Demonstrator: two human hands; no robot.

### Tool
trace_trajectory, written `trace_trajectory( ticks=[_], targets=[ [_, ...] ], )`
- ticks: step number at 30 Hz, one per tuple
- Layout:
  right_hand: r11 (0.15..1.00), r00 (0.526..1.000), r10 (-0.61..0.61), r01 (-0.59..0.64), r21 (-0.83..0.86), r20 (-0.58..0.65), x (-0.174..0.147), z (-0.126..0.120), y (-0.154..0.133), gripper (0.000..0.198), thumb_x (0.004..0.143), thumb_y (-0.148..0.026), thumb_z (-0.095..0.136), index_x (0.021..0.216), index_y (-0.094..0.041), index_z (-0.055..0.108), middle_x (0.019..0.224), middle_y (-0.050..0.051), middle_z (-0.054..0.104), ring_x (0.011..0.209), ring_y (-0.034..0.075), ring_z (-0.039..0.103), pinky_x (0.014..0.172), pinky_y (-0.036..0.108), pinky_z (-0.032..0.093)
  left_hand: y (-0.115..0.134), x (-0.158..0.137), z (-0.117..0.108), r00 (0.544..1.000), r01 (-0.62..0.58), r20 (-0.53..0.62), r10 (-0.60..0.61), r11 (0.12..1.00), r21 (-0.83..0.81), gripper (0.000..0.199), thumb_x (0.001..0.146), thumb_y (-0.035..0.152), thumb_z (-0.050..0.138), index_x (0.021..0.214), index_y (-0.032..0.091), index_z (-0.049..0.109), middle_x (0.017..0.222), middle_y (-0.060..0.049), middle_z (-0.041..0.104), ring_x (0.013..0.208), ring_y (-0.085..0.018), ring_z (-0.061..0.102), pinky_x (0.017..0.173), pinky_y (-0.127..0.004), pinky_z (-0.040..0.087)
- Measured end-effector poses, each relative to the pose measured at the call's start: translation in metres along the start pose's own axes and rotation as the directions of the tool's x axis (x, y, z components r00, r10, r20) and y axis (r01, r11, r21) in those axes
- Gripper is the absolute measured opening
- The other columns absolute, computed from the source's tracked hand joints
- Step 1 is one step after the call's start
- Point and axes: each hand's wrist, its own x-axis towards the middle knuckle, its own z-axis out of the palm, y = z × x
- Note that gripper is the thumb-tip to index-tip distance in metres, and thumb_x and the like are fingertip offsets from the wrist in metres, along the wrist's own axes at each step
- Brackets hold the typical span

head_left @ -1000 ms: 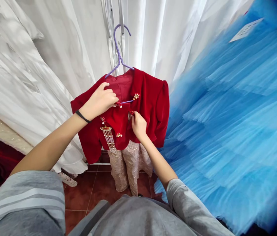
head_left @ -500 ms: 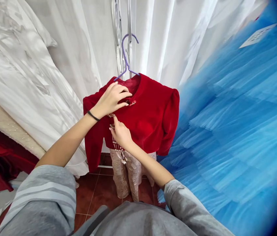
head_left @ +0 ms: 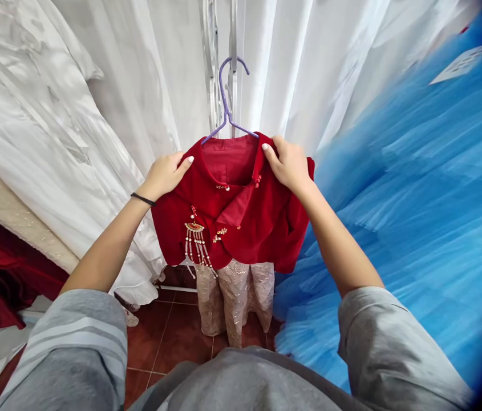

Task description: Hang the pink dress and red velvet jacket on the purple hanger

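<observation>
A red velvet jacket [head_left: 262,228] hangs in front of me on a purple hanger [head_left: 225,97]. Its collar and upper front fall apart, and a flap of shiny lining shows at the chest. My left hand [head_left: 164,177] grips the jacket's shoulder on the left, thumb in front and fingers behind the cloth. On the other shoulder, my right hand [head_left: 288,162] holds in the same way. A beaded tassel brooch [head_left: 194,228] dangles from the left front, beside a gold-coloured ornament [head_left: 219,234]. Below the jacket hem hangs a pale pink shimmering garment [head_left: 234,291].
White gowns [head_left: 44,131] hang along the left, with dark red fabric [head_left: 5,274] below them. A blue layered tulle dress [head_left: 386,217] fills the right side. Behind the hanger are a metal rack [head_left: 213,68] and white curtains [head_left: 283,68]. The floor [head_left: 181,337] is red tile.
Both hands have left the jacket's front and moved apart and up to its shoulders. The upper front has come open, and the tassel brooch is now uncovered.
</observation>
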Motion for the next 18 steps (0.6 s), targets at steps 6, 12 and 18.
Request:
trace_trajectory(
  ticks=[6,12,18],
  targets=[
    [0.99,0.988,-0.138,0.135,-0.048,-0.07,-0.023,-0.029,-0.015,0.052,0.103,-0.045,0.023,0.141,-0.015,0.046,0.13,0.015,0.059,0.119,0.028,0.055,0.101,0.051,0.045,0.007,-0.017,-0.014,0.976,-0.175,-0.142,0.165,0.983,-0.061,0.054,0.097,0.056,0.034,0.129,0.017,0.055,0.124,-0.015,0.063,0.113,-0.029,0.059,0.098,-0.043,0.046],
    [0.902,0.89,-0.417,0.431,-0.037,0.185,-0.048,-0.037,-0.029,0.036,0.093,-0.019,0.045,0.122,-0.03,0.065,0.152,-0.001,0.044,0.142,0.028,0.032,0.114,0.058,0.031,0.048,-0.033,-0.018,0.863,-0.494,-0.024,0.504,0.854,0.162,0.035,0.096,0.028,0.046,0.128,0.027,0.059,0.134,-0.009,0.058,0.131,-0.027,0.047,0.116,-0.052,0.03],
    [0.818,0.784,-0.57,0.571,0.074,0.248,-0.044,-0.041,-0.053,0.02,0.09,-0.025,0.054,0.081,-0.023,0.071,0.12,0.002,0.069,0.13,0.03,0.046,0.113,0.06,0.023,0.071,-0.006,-0.011,0.896,-0.417,-0.059,0.439,0.881,0.224,0.042,0.1,0.02,0.028,0.094,0.021,0.069,0.088,-0.005,0.067,0.097,-0.022,0.06,0.109,-0.052,0.038]
  ],
)
